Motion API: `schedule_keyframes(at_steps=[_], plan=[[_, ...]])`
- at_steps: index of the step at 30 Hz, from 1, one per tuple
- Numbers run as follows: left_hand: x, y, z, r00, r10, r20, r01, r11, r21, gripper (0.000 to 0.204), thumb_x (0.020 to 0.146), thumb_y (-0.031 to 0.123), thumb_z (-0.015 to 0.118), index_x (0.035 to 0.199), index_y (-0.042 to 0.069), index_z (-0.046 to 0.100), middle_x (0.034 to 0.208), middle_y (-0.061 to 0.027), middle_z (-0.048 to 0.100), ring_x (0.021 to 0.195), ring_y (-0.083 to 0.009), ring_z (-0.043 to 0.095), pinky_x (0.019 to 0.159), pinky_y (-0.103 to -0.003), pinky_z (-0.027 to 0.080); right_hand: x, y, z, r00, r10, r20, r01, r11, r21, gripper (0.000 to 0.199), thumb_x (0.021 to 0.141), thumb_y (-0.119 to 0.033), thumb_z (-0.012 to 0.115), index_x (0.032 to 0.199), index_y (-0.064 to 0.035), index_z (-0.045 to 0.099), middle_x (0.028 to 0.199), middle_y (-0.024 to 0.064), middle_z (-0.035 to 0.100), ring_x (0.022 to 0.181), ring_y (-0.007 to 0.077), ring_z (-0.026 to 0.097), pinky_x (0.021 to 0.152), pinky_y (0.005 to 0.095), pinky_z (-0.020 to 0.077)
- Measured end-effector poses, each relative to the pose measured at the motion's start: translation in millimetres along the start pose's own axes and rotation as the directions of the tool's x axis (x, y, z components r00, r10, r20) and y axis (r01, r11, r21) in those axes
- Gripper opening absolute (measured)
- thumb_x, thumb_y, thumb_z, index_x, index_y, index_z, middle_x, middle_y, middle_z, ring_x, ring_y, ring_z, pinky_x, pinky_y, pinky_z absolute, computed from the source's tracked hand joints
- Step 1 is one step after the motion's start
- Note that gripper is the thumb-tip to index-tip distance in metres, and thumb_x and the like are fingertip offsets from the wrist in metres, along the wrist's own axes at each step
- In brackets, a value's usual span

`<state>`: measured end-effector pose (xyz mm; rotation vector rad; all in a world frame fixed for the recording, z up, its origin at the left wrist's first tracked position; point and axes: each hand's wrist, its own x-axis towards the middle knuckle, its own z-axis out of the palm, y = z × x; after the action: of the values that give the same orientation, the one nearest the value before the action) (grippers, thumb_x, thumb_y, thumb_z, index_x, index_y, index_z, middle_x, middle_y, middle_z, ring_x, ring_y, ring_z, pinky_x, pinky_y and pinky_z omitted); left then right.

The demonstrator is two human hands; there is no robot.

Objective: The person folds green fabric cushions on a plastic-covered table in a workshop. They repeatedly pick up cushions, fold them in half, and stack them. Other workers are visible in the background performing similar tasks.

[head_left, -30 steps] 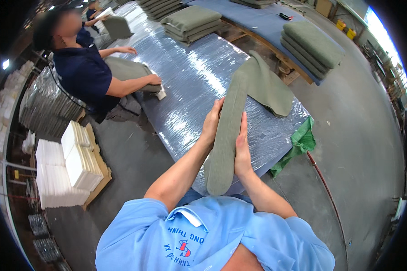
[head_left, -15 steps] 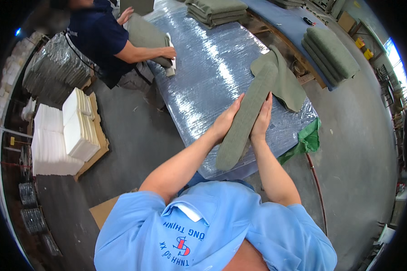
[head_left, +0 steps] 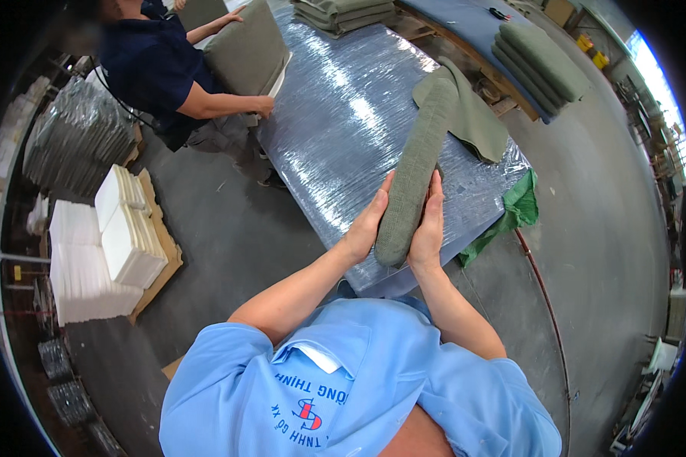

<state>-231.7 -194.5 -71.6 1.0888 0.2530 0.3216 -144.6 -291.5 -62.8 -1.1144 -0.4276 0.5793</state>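
Observation:
A grey-green fabric-covered cushion (head_left: 411,183) stands on its narrow edge over the plastic-wrapped table (head_left: 312,175), its long side pointing away from me. My left hand (head_left: 369,227) presses flat along its left face near the close end. Against the opposite face lies my right hand (head_left: 428,228), so the cushion is squeezed between both palms. Beyond its far end a loose piece of grey-green fabric (head_left: 476,126) is spread on the table. The cushion hides whatever lies directly beneath it.
At the far left a co-worker (head_left: 156,72) holds another grey-green cushion (head_left: 248,49). Folded fabric stacks (head_left: 541,65) lie at the back. White foam pads (head_left: 91,259) stand on the floor at left. Green cloth (head_left: 520,202) hangs off the right corner, beside a red hose (head_left: 537,274).
My hands have slid toward the cushion's near end, and the cushion has turned more upright in view. The co-worker has raised their cushion, showing its broad face.

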Motion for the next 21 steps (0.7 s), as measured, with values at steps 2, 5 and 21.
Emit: schedule_keyframes(at_steps=[2, 5, 21], plan=[[1, 2, -5, 0.999, 0.033, -0.008, -0.033, 0.999, -0.004, 0.083, 0.113, 0.058, 0.027, 0.17, 0.003, 0.004, 0.177, -0.0152, 0.012, 0.163, -0.0276, 0.013, 0.131, -0.039, 0.016, 4, -11, 13, 0.995, 0.098, -0.007, -0.094, 0.973, 0.209, 0.082, 0.113, -0.06, 0.028, 0.169, -0.0012, 0.014, 0.173, 0.014, 0.024, 0.158, 0.0264, 0.028, 0.128, 0.0396, 0.0258], [-1, 4, -6, 0.998, 0.059, -0.021, -0.059, 0.998, 0.027, 0.085, 0.113, 0.059, 0.028, 0.169, 0.0, 0.004, 0.176, -0.0172, 0.013, 0.163, -0.0284, 0.014, 0.131, -0.039, 0.017, -1, -18, 17, 0.986, 0.165, -0.032, -0.141, 0.915, 0.378, 0.08, 0.114, -0.057, 0.029, 0.168, -0.0002, 0.017, 0.172, 0.0142, 0.027, 0.157, 0.0262, 0.029, 0.127, 0.0393, 0.0264], [-15, 12, 16, 0.974, 0.08, -0.214, -0.035, 0.978, 0.207, 0.092, 0.11, 0.061, 0.043, 0.167, -0.005, 0.012, 0.169, -0.0234, 0.027, 0.157, -0.0318, 0.028, 0.126, -0.04, 0.026, 8, 31, 23, 0.975, -0.134, -0.176, 0.111, 0.985, -0.135, 0.076, 0.113, -0.055, 0.037, 0.164, 0.0004, 0.031, 0.164, 0.0147, 0.04, 0.149, 0.0257, 0.042, 0.124, 0.0375, 0.0314]])
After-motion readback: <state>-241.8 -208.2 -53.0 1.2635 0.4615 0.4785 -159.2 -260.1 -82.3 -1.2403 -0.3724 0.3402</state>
